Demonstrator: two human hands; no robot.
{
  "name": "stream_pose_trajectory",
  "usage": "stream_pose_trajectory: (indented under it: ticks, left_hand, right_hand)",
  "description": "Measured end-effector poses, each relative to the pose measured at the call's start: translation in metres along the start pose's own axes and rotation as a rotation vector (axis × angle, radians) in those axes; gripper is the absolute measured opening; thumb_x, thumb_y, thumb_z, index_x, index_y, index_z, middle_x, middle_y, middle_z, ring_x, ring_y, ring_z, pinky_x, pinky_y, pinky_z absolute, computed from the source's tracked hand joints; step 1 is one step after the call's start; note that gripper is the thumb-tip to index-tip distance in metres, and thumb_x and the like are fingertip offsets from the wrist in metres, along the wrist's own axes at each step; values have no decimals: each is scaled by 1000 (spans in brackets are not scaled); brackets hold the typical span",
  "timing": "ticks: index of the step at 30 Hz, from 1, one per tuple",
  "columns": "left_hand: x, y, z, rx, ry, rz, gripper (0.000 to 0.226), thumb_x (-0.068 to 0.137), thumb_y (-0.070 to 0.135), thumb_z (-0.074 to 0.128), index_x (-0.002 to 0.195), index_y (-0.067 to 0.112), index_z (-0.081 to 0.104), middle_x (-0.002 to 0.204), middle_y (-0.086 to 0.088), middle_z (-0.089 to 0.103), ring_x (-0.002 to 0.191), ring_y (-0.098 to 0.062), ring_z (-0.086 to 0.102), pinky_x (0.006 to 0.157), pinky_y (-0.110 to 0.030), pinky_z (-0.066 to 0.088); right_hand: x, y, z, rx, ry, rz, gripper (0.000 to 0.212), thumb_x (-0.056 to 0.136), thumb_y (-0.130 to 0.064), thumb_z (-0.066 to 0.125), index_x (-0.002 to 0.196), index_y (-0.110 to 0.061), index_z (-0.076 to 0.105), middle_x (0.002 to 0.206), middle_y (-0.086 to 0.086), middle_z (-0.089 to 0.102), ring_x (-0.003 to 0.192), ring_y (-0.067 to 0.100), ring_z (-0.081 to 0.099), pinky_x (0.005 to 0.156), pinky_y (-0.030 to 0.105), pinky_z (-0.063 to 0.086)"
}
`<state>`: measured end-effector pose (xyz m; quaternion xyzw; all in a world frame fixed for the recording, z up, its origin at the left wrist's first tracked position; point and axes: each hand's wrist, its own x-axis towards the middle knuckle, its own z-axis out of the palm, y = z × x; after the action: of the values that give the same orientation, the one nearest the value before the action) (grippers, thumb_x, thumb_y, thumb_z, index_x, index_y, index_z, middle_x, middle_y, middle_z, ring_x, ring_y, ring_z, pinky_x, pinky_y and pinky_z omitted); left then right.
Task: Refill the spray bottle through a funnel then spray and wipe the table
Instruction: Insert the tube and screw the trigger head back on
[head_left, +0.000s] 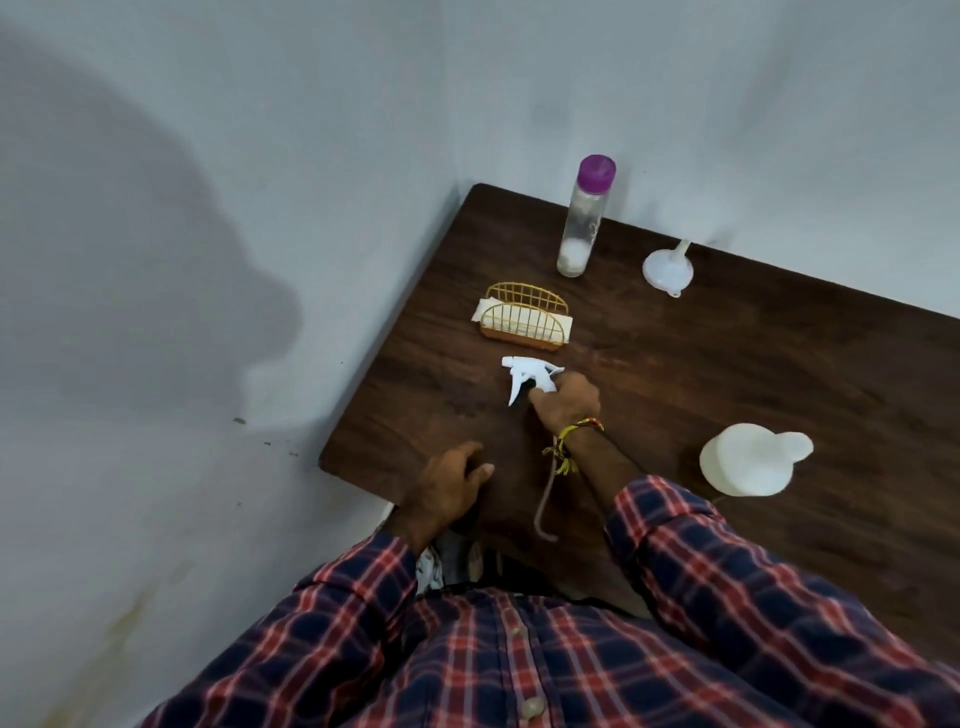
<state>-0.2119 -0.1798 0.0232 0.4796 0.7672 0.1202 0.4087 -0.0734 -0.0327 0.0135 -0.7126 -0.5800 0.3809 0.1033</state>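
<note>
Dark woodgrain table (727, 364); right hand (566, 402) seemingly grips white plastic sprayer (524, 376).

Plaid long-sleeved shirt (519, 660), button-front: navy ground, red and pale pink-white check lines. Pale round buttons down the placket, one low near the bottom edge of frame, one higher at chest. Left sleeve (343, 587) ends at the wrist, cuff closed. Right sleeve (691, 551) ends short of the wrist, forearm bare beyond the cuff. Right wrist: thread band (579, 428), yellow with red and dark strands, knotted, loose yellow tails hanging off the underside. Left hand (447, 488) and right hand (566, 402) bare, no rings visible.
</note>
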Motion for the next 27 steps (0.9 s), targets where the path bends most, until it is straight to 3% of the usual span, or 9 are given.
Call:
stream_pose_trajectory:
  ticks: [4,7,10,14,17,22,24,27]
  left_hand:
    - [0,37,-11,-229,91,39,38,93,29,63,127,13,62,120,-3,68,105,-14,65,88,-22,50]
    - [-2,81,-8,-453,-155,69,38,92,23,66,127,12,60,107,-4,71,91,-13,68,65,-25,57]
    - [-5,127,2,-559,-287,133,30,89,12,69,118,7,64,92,-8,74,77,-14,69,54,-20,53]
    - [-12,192,23,-722,-347,227,21,87,10,70,107,4,68,95,-15,75,76,-16,70,56,-18,52]
    - [-14,233,48,-730,-287,317,13,87,5,70,100,4,71,89,-16,75,73,-18,69,58,-20,54]
    - [-8,276,91,-598,-114,471,11,84,2,72,93,8,75,81,-7,75,76,-22,72,68,-27,58]
    - [-3,286,104,-556,-70,511,12,84,1,71,92,9,75,81,-4,75,76,-21,72,69,-28,58]
    - [5,294,123,-499,-27,523,12,84,3,72,94,10,76,83,-1,76,77,-15,72,74,-33,61]
  right_hand:
    - [-16,-13,-52,473,173,-99,19,72,-31,74,85,-23,63,82,3,74,74,23,73,74,45,60]
    - [-37,-19,-120,921,238,-201,17,82,-12,72,96,-11,63,85,15,73,70,23,73,72,42,61]
    - [-55,-13,-189,1212,306,-289,25,90,-3,64,111,6,55,96,23,69,83,30,70,76,38,61]
    - [-69,25,-257,1427,383,-370,28,94,-3,58,116,11,52,96,28,65,95,46,66,84,45,58]
    - [-77,58,-290,1506,461,-402,25,96,-5,57,115,9,53,100,30,63,93,44,67,87,48,57]
    - [-76,103,-320,1594,623,-432,28,93,-11,63,114,5,55,99,26,63,86,35,69,75,37,59]
    - [-72,117,-325,1606,660,-420,35,93,-13,63,119,8,53,98,25,64,86,34,69,75,36,59]
    - [-66,137,-331,1609,680,-391,26,93,-11,63,113,4,55,95,23,65,83,31,70,74,35,59]
